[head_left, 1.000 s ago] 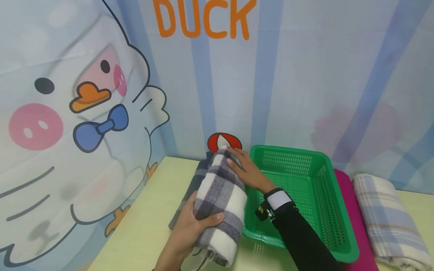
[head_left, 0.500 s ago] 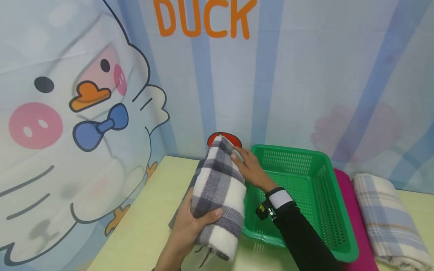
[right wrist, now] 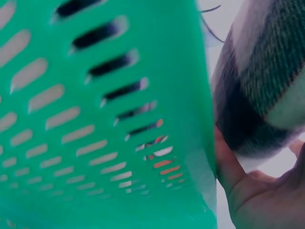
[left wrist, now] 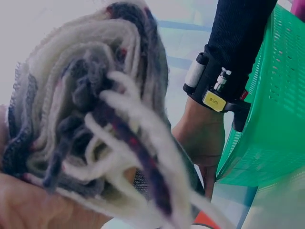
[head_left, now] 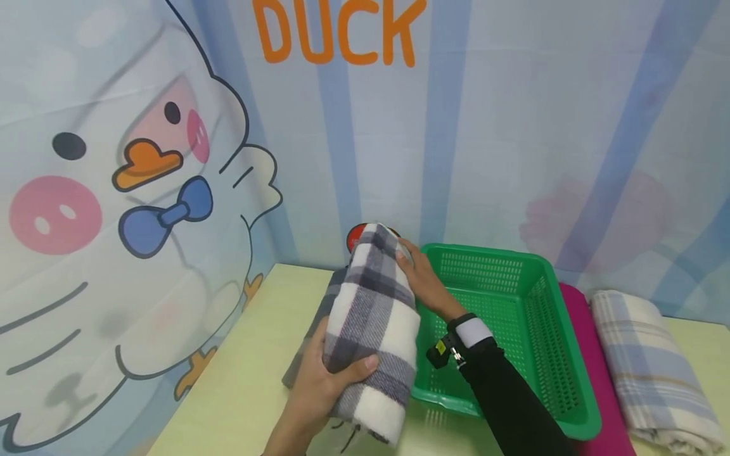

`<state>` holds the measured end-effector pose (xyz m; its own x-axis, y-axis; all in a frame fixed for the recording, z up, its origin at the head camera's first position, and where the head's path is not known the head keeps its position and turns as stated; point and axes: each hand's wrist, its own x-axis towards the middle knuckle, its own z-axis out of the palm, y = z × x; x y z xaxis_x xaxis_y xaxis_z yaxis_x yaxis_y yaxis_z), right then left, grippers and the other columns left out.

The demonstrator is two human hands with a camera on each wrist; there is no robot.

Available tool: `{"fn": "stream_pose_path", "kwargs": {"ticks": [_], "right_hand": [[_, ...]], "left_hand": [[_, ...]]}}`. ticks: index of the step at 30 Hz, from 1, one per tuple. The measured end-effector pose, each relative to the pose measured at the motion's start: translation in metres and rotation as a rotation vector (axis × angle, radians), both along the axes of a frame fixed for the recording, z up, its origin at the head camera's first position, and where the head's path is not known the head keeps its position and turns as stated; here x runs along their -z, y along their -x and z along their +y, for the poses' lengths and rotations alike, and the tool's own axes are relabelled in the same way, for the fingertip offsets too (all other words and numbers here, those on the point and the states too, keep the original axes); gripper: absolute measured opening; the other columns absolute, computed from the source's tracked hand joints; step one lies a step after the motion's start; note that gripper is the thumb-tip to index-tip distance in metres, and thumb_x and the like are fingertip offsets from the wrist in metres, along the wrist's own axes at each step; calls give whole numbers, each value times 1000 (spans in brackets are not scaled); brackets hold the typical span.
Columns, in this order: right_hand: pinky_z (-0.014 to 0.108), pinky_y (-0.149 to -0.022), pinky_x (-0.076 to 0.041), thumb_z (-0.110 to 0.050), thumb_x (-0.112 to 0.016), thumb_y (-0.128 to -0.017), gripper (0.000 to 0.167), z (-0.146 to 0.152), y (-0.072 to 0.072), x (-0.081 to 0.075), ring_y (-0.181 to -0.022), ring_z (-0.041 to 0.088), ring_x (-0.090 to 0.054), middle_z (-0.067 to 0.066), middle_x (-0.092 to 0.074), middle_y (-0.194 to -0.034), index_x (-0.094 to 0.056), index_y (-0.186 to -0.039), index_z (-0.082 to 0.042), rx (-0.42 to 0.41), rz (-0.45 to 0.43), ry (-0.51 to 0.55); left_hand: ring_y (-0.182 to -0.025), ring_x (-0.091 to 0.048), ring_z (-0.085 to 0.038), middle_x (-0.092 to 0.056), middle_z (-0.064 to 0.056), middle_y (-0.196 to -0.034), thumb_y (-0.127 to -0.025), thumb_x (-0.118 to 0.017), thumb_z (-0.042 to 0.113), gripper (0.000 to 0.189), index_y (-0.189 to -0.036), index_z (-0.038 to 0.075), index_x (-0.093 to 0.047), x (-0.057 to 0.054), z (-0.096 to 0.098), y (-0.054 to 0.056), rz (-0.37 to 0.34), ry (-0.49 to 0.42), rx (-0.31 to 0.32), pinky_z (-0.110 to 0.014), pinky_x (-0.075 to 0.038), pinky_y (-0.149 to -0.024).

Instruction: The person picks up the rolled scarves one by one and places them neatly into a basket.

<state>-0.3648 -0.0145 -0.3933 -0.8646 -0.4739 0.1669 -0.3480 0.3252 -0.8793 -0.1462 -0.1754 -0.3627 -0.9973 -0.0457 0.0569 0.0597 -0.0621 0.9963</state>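
A rolled, fringed scarf (head_left: pixel 371 323) in grey and white plaid is held up, its far end raised toward the wall. My left hand (head_left: pixel 319 380) grips its near end, thumb across the top and fingers hidden beneath. At the far right side, my right hand (head_left: pixel 424 278) holds the roll with bent fingers. In the left wrist view, the rolled layers and loose fringe (left wrist: pixel 143 143) of the scarf show up close. Below and to the left of the roll lies a dark grey folded cloth (head_left: pixel 319 323), partly covered from sight.
A green perforated basket (head_left: pixel 570 354) stands right of the scarf, under my right forearm. Beyond it lie a magenta cloth (head_left: pixel 599 373) and a folded blue-and-cream plaid cloth (head_left: pixel 656 367). The pale yellow table (head_left: pixel 228 380) meets a duck-printed curtain (head_left: pixel 490 126) at the back.
The far end of the scarf has risen off the dark cloth and tilted upward. My right hand has slid from its top to its right side. The basket stays put.
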Motion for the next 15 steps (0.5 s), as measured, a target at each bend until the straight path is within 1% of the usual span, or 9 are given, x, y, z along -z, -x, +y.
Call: {"fn": "stream_pose_path", "kwargs": {"ticks": [3, 6, 10, 13, 15], "right_hand": [[67, -117, -22, -64, -28, -101, 74, 1, -2, -5, -153, 41, -10, 21, -6, -165, -13, -160, -21, -10, -89, 63], [63, -117, -25, -58, -34, -103, 70, 2, -3, -8, -152, 38, -12, 16, -2, -165, -12, -159, -24, -30, -172, 131], [58, -117, -28, -52, -38, -104, 67, 4, -2, -8, -151, 36, -15, 11, 3, -165, -8, -159, -27, -38, -266, 207], [56, -117, -29, -51, -44, -103, 72, 4, -1, -9, -149, 36, -18, 9, 7, -164, -3, -159, -31, -15, -331, 283], [54, -116, -31, -51, -48, -101, 76, 5, 0, -10, -146, 36, -24, 8, 5, -163, -1, -158, -35, 12, -367, 351]], "left_hand": [[-108, -56, -27, -52, -15, -124, -82, -80, 19, 68, -138, 18, -42, 0, 2, -1, 12, 1, 5, -38, -46, -89], [-108, -56, -27, -52, -15, -124, -82, -80, 18, 67, -138, 18, -43, 0, 4, -1, 19, 0, 10, -39, -47, -89], [-107, -57, -26, -54, -14, -123, -82, -80, 18, 66, -137, 19, -43, 1, 7, -1, 8, -3, 22, -39, -48, -88], [-106, -58, -25, -55, -13, -122, -82, -80, 18, 66, -137, 20, -43, 3, 8, 0, -9, -5, 32, -39, -50, -88], [-106, -59, -25, -55, -13, -122, -82, -80, 19, 66, -137, 20, -43, 3, 10, 0, -21, -5, 36, -39, -49, -88]]}}
